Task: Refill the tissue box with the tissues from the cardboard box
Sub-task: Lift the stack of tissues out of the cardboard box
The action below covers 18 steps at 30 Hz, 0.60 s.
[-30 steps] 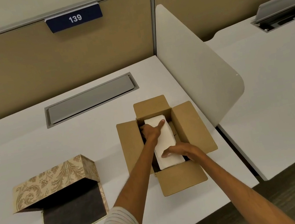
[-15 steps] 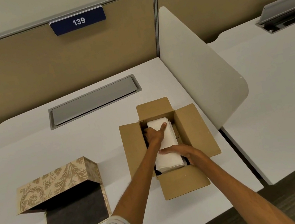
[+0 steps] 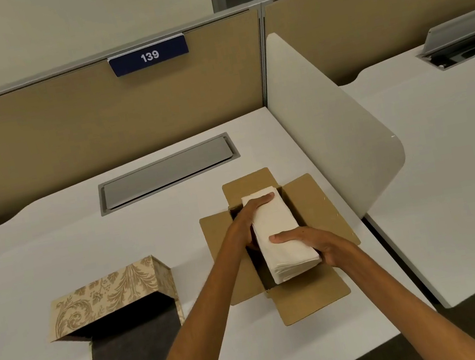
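A white stack of tissues (image 3: 280,229) is held from both sides above the open cardboard box (image 3: 314,207): the left hand (image 3: 246,226) is closed along its far-left edge, fingers (image 3: 262,199) curled over the top, and the right hand (image 3: 314,244) is clamped on the near-right end, thumb laid across the upper face. The stack is tilted, its near end raised above the carton's rim, while the far end appears lower, toward the opening. Well to the left of the grip and nearer the person, the patterned tissue box (image 3: 107,294) lies open, its dark liner flap (image 3: 136,353) spread on the desk (image 3: 51,244). The lift is probably best finished with even pressure kept on both ends, so that the loose sheets are not fanned or buckled in the middle. The stack should be kept level once clear of the cardboard flaps, then carried left and lined up lengthwise with the patterned box before being lowered.
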Each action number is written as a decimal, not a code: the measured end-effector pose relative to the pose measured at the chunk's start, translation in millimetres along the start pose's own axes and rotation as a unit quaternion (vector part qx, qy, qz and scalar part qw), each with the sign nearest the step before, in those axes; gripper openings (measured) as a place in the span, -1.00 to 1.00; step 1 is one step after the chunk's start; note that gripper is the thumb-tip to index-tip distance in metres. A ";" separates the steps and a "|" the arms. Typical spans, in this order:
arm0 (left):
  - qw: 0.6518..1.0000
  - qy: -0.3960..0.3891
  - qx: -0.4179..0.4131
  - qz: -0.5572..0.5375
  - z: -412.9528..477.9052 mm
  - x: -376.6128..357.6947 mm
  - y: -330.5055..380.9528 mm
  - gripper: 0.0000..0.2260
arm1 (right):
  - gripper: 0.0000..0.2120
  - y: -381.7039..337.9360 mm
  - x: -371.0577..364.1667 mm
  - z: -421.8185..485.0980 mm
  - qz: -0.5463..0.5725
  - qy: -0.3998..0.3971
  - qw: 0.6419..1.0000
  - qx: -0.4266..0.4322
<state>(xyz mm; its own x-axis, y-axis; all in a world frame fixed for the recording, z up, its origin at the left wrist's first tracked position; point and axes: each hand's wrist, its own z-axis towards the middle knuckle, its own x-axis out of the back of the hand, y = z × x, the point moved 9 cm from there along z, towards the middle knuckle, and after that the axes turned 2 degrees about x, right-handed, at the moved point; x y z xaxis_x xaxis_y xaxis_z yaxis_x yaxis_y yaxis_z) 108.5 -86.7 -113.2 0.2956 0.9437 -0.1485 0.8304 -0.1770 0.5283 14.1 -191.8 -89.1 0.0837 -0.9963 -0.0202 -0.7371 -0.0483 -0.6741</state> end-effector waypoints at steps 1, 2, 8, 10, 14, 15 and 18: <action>1.000 0.001 0.016 0.011 -4.7 3.0 -0.5 -0.21 | -0.53 -3.8 -0.9 -3.7 -0.005 -0.001 1.000 0.006; 1.000 -0.002 0.025 0.016 -9.0 5.7 -0.5 -0.19 | -0.48 -7.9 -2.0 -7.6 -0.010 -0.002 1.000 0.013; 0.994 -0.082 -0.005 -0.073 -35.9 17.0 12.2 -0.17 | -0.32 -37.1 -17.1 -26.2 -0.040 -0.022 0.997 0.057; 0.990 -0.089 -0.048 -0.096 -44.0 24.6 21.6 -0.21 | -0.35 -46.2 -26.0 -29.5 -0.053 -0.033 0.996 0.070; 0.987 -0.049 -0.123 -0.090 -67.5 59.5 37.3 -0.26 | -0.42 -61.4 -45.5 -32.8 -0.085 -0.063 0.991 0.085; 0.986 -0.036 -0.134 -0.092 -74.4 72.0 38.4 -0.26 | -0.42 -64.6 -50.6 -32.8 -0.096 -0.070 0.989 0.082; 0.983 -0.008 -0.154 -0.100 -95.1 116.9 34.1 -0.28 | -0.45 -76.0 -70.9 -34.5 -0.124 -0.103 0.984 0.075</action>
<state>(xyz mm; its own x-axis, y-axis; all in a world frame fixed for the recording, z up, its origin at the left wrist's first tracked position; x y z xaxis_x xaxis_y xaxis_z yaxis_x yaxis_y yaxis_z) 126.6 44.1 -33.1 0.1495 0.9463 -0.2866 0.6910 0.1073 0.7149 41.1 -119.9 -11.0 0.3935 -0.9191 0.0203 -0.5703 -0.2614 -0.7788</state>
